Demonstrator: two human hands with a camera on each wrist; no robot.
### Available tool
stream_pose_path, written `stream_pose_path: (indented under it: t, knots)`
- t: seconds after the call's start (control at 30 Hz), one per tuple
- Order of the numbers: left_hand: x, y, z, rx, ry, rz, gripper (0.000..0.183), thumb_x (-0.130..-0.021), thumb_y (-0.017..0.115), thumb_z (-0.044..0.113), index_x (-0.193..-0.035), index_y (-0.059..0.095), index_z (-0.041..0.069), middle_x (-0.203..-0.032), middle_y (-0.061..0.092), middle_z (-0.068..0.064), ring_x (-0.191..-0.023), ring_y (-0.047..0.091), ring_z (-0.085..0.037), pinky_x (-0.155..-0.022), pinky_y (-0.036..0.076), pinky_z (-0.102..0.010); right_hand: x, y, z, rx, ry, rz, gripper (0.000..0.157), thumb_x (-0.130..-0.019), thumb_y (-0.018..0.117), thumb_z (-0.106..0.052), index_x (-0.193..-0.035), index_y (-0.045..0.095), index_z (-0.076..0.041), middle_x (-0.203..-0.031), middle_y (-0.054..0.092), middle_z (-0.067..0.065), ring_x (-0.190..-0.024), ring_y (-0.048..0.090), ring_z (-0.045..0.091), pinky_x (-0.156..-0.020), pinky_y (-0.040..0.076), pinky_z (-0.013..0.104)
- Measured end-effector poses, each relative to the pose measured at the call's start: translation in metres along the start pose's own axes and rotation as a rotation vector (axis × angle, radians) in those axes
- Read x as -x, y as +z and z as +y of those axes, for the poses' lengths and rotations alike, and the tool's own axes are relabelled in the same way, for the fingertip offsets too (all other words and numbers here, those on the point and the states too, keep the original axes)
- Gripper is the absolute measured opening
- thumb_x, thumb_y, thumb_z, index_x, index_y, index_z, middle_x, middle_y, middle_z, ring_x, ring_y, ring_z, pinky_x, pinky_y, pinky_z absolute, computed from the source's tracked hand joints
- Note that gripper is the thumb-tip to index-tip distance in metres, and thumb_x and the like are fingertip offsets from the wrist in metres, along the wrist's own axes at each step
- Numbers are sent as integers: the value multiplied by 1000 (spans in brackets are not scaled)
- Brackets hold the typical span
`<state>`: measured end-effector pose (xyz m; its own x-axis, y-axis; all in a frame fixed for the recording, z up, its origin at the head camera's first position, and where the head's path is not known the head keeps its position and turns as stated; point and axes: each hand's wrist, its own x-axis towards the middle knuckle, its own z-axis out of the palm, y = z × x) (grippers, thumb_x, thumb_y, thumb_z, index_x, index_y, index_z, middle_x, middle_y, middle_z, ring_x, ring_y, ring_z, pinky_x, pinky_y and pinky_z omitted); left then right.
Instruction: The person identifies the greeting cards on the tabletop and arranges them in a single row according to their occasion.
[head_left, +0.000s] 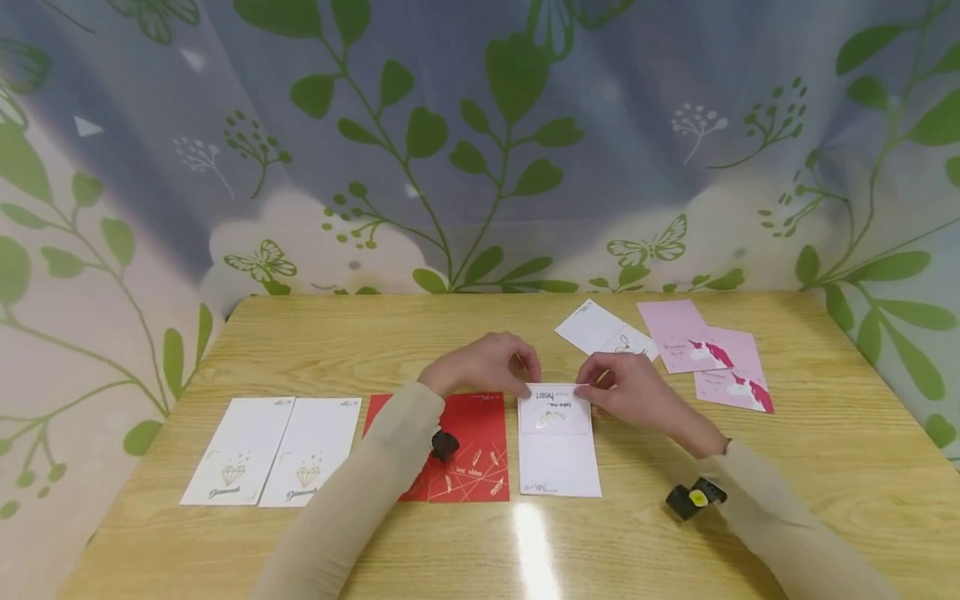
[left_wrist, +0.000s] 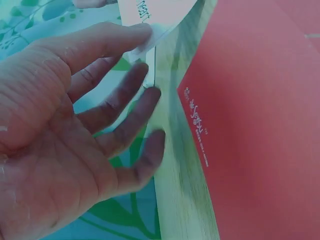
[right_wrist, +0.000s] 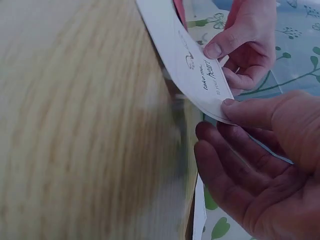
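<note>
White card (head_left: pixel 558 446) — dark lettering (head_left: pixel 557 397)

White card (head_left: pixel 558 462), gold motif, dark "take me" lettering; on wooden table (head_left: pixel 637 542), far end lifted, curved.

There are four white greeting cards (head_left: pixel 237 446) (head_left: pixel 317 437) (head_left: pixel 558 460) (head_left: pixel 595 329), two red greeting cards (head_left: pixel 476 429) (head_left: pixel 417 488), two pink unicorn cards (head_left: pixel 672 333) (head_left: pixel 738 354) and two hands (head_left: pixel 491 364) (head_left: pixel 630 392).

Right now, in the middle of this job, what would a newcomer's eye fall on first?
Probably the vivid red cards, partly hidden behind the left sleeve in the head view. Next, the white card just right of them, its far edge pinched by the left hand and right hand. Then two overlapping pink unicorn cards, toward the table's far right.
</note>
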<state>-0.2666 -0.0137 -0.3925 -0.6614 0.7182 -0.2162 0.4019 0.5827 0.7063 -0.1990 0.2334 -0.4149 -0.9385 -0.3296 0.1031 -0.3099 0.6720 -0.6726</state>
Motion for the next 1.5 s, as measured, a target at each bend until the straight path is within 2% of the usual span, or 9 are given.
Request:
stream_pose_path:
  t: [0.1,0.27,0.4,0.5,0.77,1.23,1.5]
  knots:
    - [1,3,0,-58,-29,10,12,-88,79,13,-96,73,19,-116,65,0,-112,55,-19,-103,48,-38,-1,2,0,78,-35,-3,6,-89,76,-10,-88,71,-13,-86,74,2,-78,68,12,-69,52,26]
    - [2,7,0,-121,-62,22,11,-87,79,17,-95,73,22,-129,59,-2,-115,51,-21,-97,49,-39,-2,7,2,109,-43,-26,6,-90,76,-10,-90,71,-12,-89,74,2,-83,68,13,-74,55,28]
    - [0,9,-3,-184,-75,33,11,-86,79,20,-93,73,24,-135,57,-2,-123,51,-22,-109,40,-60,-4,10,4,128,-65,-15,7,-89,77,-8,-90,71,-12,-89,74,1,-84,67,13,-76,55,30]
    - [-1,10,-3,-224,-86,38,10,-85,79,22,-91,72,26,-141,56,-1,-131,49,-24,-111,28,-74,-5,10,4,140,-76,-10,7,-89,77,-8,-90,71,-12,-88,73,0,-83,67,12,-76,55,31]
    - [0,10,-1,-242,-96,32,8,-86,77,21,-91,71,25,-148,52,-2,-142,41,-31,-113,27,-74,-8,11,4,161,-60,-28,6,-89,77,-9,-91,71,-11,-89,73,1,-84,65,13,-78,53,33]
    - [1,12,1,-252,-110,21,7,-88,77,21,-94,74,23,-151,48,0,-143,39,-32,-113,25,-73,-12,14,3,221,-37,-56,6,-88,77,-11,-88,72,-13,-85,70,-1,-79,59,12,-76,47,32]
    - [1,11,0,-253,-109,16,8,-88,76,21,-95,73,24,-151,48,0,-143,38,-31,-113,26,-71,-13,14,2,218,-26,-74,6,-89,76,-9,-90,71,-13,-87,70,-1,-81,61,12,-77,48,32]
